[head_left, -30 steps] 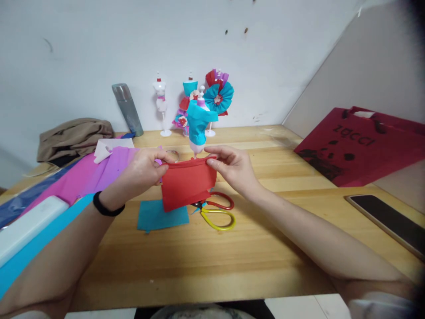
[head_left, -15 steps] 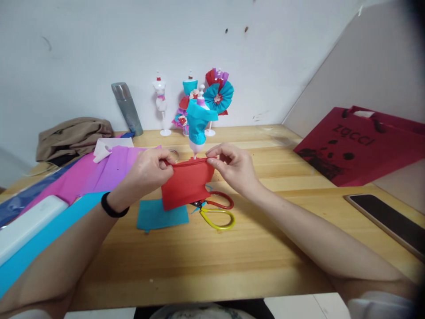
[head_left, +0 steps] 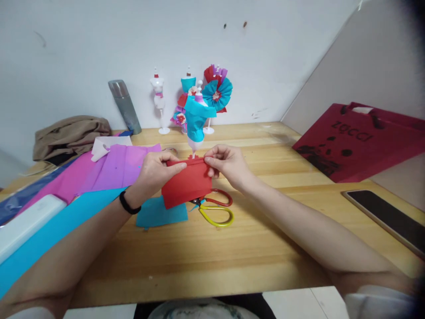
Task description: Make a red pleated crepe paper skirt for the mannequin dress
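Both left hand (head_left: 156,170) and right hand (head_left: 230,166) pinch red rectangular paper sheet (head_left: 187,184) by its folded top edge, sheet overlapping red-and-yellow-handled metal scissors (head_left: 198,202). Left hand has shifted inward, shortening the held span.

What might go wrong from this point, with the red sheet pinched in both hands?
The red sheet looks thin, so pulling the left hand and right hand apart could tear its folded top edge. Its lower edge overlaps the scissors and might snag on them. The teal-clad mannequin stands just behind the hands, on a narrow stem, so a forward nudge could tip it.
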{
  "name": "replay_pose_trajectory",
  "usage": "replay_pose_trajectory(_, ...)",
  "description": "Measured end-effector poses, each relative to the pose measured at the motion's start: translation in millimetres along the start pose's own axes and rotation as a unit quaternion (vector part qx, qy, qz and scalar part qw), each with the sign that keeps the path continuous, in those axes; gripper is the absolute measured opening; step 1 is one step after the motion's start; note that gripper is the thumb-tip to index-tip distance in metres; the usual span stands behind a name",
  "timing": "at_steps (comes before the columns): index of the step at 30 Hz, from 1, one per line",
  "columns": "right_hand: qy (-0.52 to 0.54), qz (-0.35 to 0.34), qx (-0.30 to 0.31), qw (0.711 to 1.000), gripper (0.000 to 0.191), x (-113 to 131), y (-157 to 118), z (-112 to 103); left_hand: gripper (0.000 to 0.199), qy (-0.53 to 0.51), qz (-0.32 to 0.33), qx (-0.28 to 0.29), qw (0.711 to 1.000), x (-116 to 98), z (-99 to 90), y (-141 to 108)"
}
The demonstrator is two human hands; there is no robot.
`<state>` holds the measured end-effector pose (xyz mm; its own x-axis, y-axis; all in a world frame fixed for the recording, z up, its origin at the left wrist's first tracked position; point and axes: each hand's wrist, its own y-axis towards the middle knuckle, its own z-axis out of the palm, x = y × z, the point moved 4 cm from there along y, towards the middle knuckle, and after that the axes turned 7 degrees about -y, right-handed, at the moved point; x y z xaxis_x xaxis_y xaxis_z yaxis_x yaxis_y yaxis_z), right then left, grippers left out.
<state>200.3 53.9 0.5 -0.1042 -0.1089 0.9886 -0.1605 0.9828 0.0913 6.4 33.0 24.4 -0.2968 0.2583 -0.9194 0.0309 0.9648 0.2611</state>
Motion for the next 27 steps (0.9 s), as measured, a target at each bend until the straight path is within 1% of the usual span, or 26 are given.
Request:
replay_pose_trajectory(3, 0.033, 0.022, 0.028, 0.999, 0.026, -11, 6, 2, 0.028, -0.042, -0.061, 0.034, 0.997, 8, 4.6, 1)
replay_pose_trajectory(6, 0.049, 0.010, 0.041, 0.998, 0.027, -13, 7, 3, 0.027, -0.079, -0.122, 0.063, 0.987, 12, 8.0, -1)
replay_pose_trajectory(8, 0.045, -0.003, 0.044, 0.998, 0.025, -11, 6, 3, 0.023, -0.099, -0.145, 0.062, 0.983, 13, 8.9, -3)
replay_pose_trajectory(10, 0.031, -0.014, 0.041, 0.999, 0.022, -8, 4, 4, 0.022, -0.111, -0.151, 0.051, 0.981, 14, 9.3, -4)
replay_pose_trajectory(12, 0.011, -0.026, 0.038, 0.999, 0.020, -5, 3, 4, 0.022, -0.105, -0.140, 0.035, 0.984, 16, 9.1, -4)
replay_pose_trajectory(14, -0.016, -0.043, 0.032, 0.998, 0.023, -3, 2, 5, 0.021, -0.085, -0.107, 0.020, 0.990, 16, 8.5, -3)
replay_pose_trajectory(17, -0.080, -0.081, 0.024, 0.993, 0.028, -2, 1, 5, 0.019, -0.046, -0.022, 0.007, 0.999, 14, 7.3, -1)
replay_pose_trajectory(20, -0.153, -0.128, 0.010, 0.980, 0.024, -1, 0, 3, 0.018, -0.015, 0.049, 0.007, 0.999, 12, 6.7, -2)
replay_pose_trajectory(22, -0.190, -0.155, -0.009, 0.969, 0.021, 1, -1, 2, 0.018, -0.006, 0.065, 0.011, 0.998, 12, 6.8, -3)
replay_pose_trajectory(24, -0.200, -0.171, -0.021, 0.964, 0.019, 3, -2, 2, 0.019, -0.006, 0.067, 0.013, 0.998, 13, 7.1, -4)
replay_pose_trajectory(27, -0.177, -0.178, -0.006, 0.968, 0.015, 5, -5, 4, 0.018, -0.008, 0.068, 0.015, 0.998, 16, 7.9, -5)
